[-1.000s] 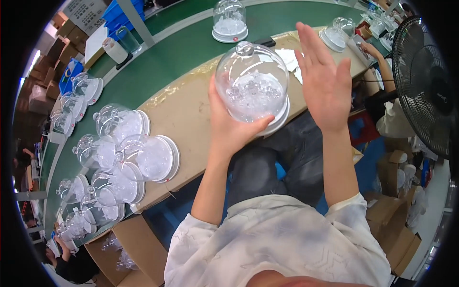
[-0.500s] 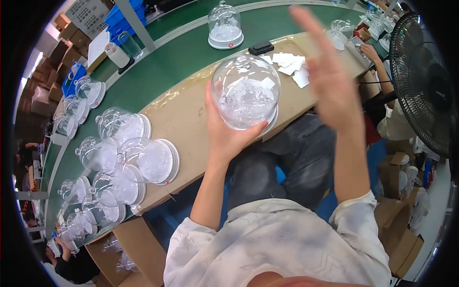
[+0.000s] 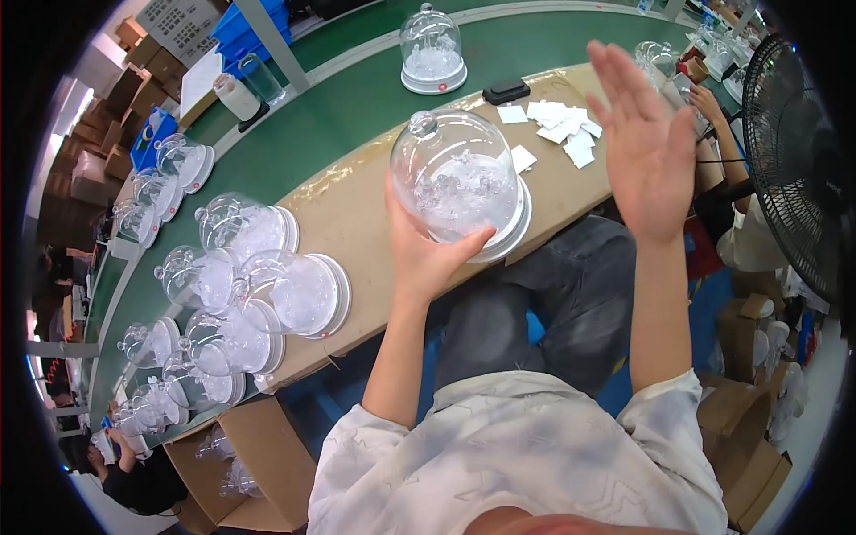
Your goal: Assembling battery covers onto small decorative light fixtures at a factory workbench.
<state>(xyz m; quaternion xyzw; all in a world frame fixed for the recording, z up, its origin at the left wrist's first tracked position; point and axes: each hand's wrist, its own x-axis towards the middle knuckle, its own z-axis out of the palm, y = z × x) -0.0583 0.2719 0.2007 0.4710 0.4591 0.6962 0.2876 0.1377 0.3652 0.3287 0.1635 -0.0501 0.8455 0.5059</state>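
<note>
A clear dome (image 3: 455, 143) with a round knob on top and a white base is tilted in my left hand (image 3: 424, 254). The thumb lies across its lower front and the other fingers go round its left side, partly hidden behind it. White and clear material fills the lower inside of the dome. My right hand (image 3: 655, 169) is raised to the right of it, palm showing, fingers stretched, touching nothing. White paper squares (image 3: 555, 118) lie on the cardboard between the dome and my right hand.
Several similar domes (image 3: 299, 290) lie on their sides at the left. One dome (image 3: 432, 53) stands upright on the green belt (image 3: 348, 80), near a black box-like object (image 3: 506, 91). At right are a black fan (image 3: 794, 169) and another person's arm (image 3: 713, 111). An open carton (image 3: 267, 446) sits lower left.
My right hand, blurred before, has moved down and right and now shows its open palm. The dome in my left hand has tipped, its knob swinging up and left.
</note>
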